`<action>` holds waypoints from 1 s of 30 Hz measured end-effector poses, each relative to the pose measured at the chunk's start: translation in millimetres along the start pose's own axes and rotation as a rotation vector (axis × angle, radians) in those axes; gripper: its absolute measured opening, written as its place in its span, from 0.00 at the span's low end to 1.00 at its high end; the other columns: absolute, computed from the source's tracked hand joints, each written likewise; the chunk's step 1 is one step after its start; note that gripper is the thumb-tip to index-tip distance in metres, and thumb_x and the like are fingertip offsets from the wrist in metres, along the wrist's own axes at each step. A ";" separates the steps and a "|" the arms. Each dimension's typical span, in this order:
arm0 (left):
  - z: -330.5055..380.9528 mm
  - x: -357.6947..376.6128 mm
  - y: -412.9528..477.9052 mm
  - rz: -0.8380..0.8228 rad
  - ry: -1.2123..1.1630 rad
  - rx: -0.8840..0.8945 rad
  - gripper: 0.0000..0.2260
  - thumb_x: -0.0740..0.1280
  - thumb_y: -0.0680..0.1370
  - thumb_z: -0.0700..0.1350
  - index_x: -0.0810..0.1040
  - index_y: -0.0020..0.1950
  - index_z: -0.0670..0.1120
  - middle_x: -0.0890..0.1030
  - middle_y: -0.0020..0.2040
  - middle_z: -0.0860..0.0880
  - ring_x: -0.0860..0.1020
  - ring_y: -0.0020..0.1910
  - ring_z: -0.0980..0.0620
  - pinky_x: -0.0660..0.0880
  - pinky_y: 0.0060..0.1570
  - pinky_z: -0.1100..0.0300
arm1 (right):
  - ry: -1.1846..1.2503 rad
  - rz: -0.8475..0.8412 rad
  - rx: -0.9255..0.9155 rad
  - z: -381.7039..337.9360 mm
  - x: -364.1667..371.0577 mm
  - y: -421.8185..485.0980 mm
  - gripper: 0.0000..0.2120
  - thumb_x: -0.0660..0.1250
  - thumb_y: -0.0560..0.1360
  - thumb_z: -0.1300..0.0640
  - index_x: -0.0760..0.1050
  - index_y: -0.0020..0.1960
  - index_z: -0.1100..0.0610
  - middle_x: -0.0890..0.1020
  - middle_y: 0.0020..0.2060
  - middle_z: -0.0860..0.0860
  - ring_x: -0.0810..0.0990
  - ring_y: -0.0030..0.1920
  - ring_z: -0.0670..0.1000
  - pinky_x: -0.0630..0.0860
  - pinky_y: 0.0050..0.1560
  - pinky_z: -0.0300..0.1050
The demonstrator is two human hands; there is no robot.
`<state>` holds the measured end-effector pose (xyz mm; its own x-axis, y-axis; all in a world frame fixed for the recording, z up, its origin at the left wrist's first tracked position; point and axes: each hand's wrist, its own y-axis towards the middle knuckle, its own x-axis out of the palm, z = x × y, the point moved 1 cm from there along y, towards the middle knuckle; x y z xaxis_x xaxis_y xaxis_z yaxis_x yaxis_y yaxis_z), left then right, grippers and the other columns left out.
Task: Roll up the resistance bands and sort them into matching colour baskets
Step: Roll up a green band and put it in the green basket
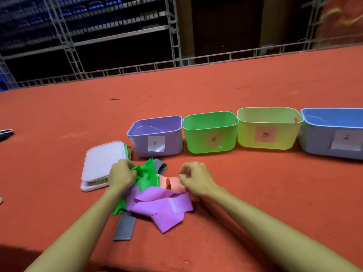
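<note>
A tangled heap of resistance bands lies on the red table in front of me. My left hand (122, 174) grips the crumpled green band (148, 174) at the heap's left. My right hand (196, 178) pinches the pink band (170, 183) at its right end. A wide purple band (161, 205) sprawls over the near side of the heap. A grey band (124, 226) sticks out underneath toward me and also behind the green one. Four labelled baskets stand in a row beyond: purple (157, 137), green (210, 132), yellow (269, 128), blue (334, 134).
Stacked pale basket lids (102, 165) lie just left of my left hand, beside the purple basket. A dark object (5, 133) sits at the table's left edge. Metal railing and shelving run behind the table's far edge.
</note>
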<state>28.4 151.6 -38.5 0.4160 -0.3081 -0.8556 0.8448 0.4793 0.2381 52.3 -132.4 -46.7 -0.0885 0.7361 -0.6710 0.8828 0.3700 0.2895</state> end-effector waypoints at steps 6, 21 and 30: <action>51.2 -58.2 17.6 0.096 -0.333 0.001 0.05 0.78 0.70 0.49 0.88 0.41 0.49 0.86 0.36 0.49 0.82 0.38 0.52 0.74 0.38 0.57 | 0.112 0.075 0.044 11.3 -28.9 17.9 0.04 0.72 0.70 0.57 0.83 0.39 0.49 0.82 0.30 0.43 0.80 0.35 0.43 0.77 0.42 0.42; 263.9 -78.9 -45.9 -0.496 -0.974 0.304 0.09 0.74 0.76 0.44 0.86 0.54 0.44 0.88 0.46 0.48 0.84 0.46 0.53 0.78 0.50 0.60 | 0.592 0.298 -0.154 -30.7 -195.8 18.6 0.07 0.80 0.71 0.58 0.83 0.42 0.59 0.86 0.37 0.55 0.80 0.37 0.47 0.75 0.37 0.44; 336.1 -19.2 -74.6 -0.596 -1.144 0.219 0.06 0.75 0.77 0.48 0.86 0.50 0.47 0.88 0.45 0.49 0.85 0.44 0.53 0.78 0.55 0.55 | 0.567 0.005 0.013 43.8 -261.9 -27.9 0.08 0.78 0.73 0.64 0.84 0.51 0.66 0.87 0.46 0.60 0.83 0.45 0.50 0.80 0.49 0.48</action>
<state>70.5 -154.5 114.6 -0.0819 -0.9966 -0.0078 0.9890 -0.0823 0.1230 71.1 -360.3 91.0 -0.3151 0.9283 -0.1972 0.8891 0.3614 0.2808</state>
